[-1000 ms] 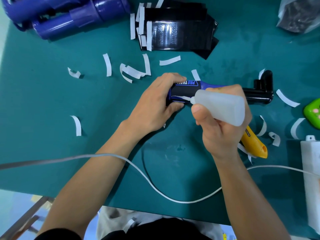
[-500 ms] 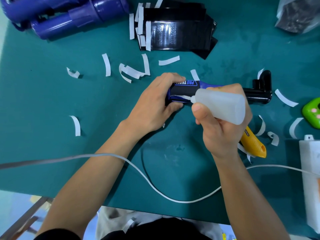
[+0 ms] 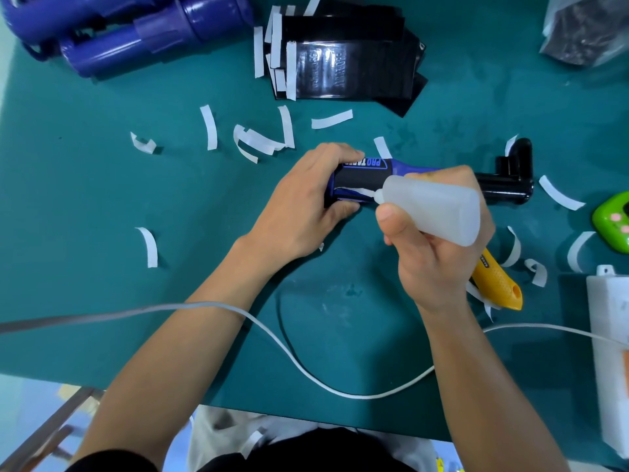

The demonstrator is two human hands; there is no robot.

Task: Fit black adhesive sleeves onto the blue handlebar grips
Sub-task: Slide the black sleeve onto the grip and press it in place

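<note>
Hardly anything has moved: the right hand (image 3: 439, 260) still grips the translucent squeeze bottle (image 3: 439, 209) — contents unclear — with its nozzle at the black sleeve (image 3: 360, 178) seam. The left hand (image 3: 299, 206) clasps the blue grip (image 3: 405, 166) on the green mat (image 3: 102, 199).

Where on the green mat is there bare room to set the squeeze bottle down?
Bare mat lies left, between the blue grips, the loose strips and the white cable; also between the forearms. Crowded right of the right hand: yellow knife, strips, white box.
</note>
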